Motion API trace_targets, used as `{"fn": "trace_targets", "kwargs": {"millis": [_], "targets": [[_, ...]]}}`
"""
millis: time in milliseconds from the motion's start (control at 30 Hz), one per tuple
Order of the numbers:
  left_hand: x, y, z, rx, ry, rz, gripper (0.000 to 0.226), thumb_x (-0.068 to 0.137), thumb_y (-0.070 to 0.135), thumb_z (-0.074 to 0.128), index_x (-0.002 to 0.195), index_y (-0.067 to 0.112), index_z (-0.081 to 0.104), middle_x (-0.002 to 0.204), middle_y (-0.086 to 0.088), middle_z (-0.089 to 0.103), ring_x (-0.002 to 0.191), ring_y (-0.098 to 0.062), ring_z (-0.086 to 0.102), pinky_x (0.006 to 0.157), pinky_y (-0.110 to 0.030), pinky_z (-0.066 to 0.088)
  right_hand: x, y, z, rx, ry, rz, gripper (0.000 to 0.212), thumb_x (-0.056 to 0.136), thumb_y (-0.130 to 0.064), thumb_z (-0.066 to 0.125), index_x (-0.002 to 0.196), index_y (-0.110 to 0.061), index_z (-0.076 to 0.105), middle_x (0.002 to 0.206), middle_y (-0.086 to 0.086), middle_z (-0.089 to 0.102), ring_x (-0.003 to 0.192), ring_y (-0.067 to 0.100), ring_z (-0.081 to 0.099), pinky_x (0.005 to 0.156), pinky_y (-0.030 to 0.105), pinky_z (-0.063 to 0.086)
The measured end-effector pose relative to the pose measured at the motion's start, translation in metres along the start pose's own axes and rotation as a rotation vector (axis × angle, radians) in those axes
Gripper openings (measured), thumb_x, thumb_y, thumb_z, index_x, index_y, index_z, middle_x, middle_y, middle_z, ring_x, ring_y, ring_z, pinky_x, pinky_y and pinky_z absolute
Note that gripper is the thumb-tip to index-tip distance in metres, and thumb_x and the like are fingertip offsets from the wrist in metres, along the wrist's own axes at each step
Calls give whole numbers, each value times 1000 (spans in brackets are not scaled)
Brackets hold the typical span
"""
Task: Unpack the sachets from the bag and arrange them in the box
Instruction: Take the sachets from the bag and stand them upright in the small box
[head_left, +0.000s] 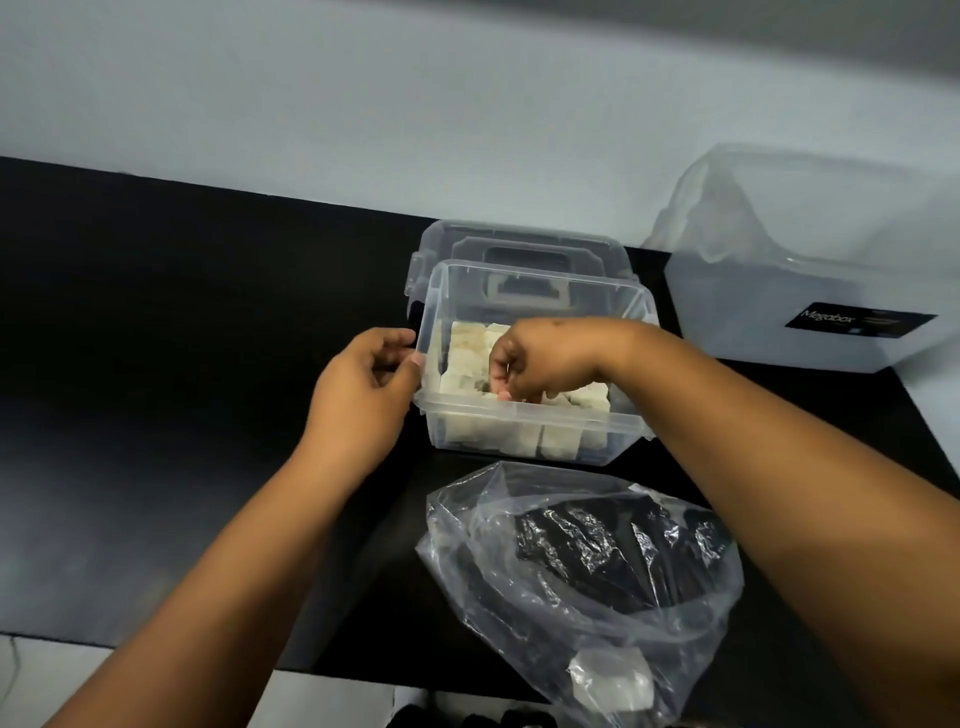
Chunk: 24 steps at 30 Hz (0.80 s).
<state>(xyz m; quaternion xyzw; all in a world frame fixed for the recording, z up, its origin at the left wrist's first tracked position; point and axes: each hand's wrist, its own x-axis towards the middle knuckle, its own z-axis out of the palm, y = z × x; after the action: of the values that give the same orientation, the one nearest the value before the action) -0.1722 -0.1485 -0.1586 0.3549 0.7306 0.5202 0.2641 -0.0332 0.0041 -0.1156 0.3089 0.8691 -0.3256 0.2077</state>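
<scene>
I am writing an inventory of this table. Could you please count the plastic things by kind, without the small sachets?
Open clear boxes: 2, the small box holding sachets and the large box with a dark label
Clear lids: 1, the lid behind the small box
Clear plastic bags: 1, the bag near the table edge
Total: 4

Both forearms bare; left hand (363, 384) and right hand (540, 358) ungloved

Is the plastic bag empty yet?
Not empty: one pale sachet shows through the plastic bag near its bottom. Whether more remain, cannot tell.
</scene>
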Motion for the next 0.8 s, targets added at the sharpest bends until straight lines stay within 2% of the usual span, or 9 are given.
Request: {"fn": "trace_targets", "kwargs": {"millis": [100, 200, 267, 400, 467, 567, 700, 733, 800], "targets": [[-2, 0, -1, 4, -14, 4, 19, 91, 22, 62, 111, 24, 63, 90, 8, 68, 80, -13, 68, 79, -39, 58, 13, 1, 6, -86, -25, 37, 13, 90, -11, 58, 94, -18, 68, 94, 3, 68, 74, 14, 60, 68, 30, 55], [-3, 1, -2, 5, -29, -4, 21, 92, 23, 61, 113, 22, 64, 91, 7, 69, 80, -9, 67, 79, -36, 58, 22, 3, 11, -81, 20, 59, 11, 90, -12, 61, 96, -16, 69, 92, -1, 69, 74, 14, 62, 72, 31, 56], [-3, 1, -2, 8, -36, -6, 22, 92, 23, 61, 113, 21, 64, 91, 7, 69, 80, -8, 67, 79, -36, 58, 26, 6, 12, -43, 63, 68, 7, 88, -11, 64, 90, -16, 68, 87, -1, 70, 73, 14, 65, 75, 34, 57], [-3, 2, -3, 3, -40, -4, 20, 92, 22, 61, 111, 22, 64, 91, 8, 68, 81, -9, 67, 80, -37, 58, 28, 8, 13, -58, 105, 86, 13, 86, -13, 67, 78, -23, 65, 77, -9, 66, 72, 12, 64, 74, 31, 57], [-4, 3, -3, 9, -39, 0, 19, 92, 22, 61, 110, 23, 64, 90, 8, 68, 80, -8, 67, 79, -36, 58, 27, 8, 13, -48, 102, 84, 10, 86, -14, 68, 81, -22, 67, 77, -9, 67, 72, 12, 65, 73, 31, 58], [-5, 3, -2, 43, -21, 21, 19, 92, 25, 61, 110, 24, 63, 93, 9, 67, 81, -6, 66, 77, -34, 58, 19, 8, 9, -39, 142, 71, 3, 87, -16, 69, 89, -18, 70, 76, -11, 65, 67, 6, 61, 63, 25, 53], [-11, 6, 1, 173, 76, 130, 24, 90, 28, 62, 113, 23, 62, 109, 4, 60, 82, -4, 59, 70, -14, 47, -2, 6, -1, -18, 237, 46, 14, 87, -22, 71, 98, -15, 70, 81, -11, 66, 68, 7, 61, 71, 30, 55], [-14, 9, 3, 200, 100, 169, 25, 90, 28, 63, 114, 23, 62, 112, 3, 57, 87, -6, 58, 72, -14, 46, -10, 5, -4, -9, 261, 38, 15, 87, -23, 71, 99, -15, 70, 85, -9, 67, 68, 6, 61, 69, 28, 54], [-20, 16, 6, 243, 156, 251, 26, 88, 30, 63, 113, 24, 61, 112, 6, 50, 100, -12, 53, 80, -29, 51, -27, 3, -9, 3, 306, 10, 16, 87, -26, 71, 100, -17, 70, 90, -6, 69, 65, 3, 60, 61, 23, 49]]}}
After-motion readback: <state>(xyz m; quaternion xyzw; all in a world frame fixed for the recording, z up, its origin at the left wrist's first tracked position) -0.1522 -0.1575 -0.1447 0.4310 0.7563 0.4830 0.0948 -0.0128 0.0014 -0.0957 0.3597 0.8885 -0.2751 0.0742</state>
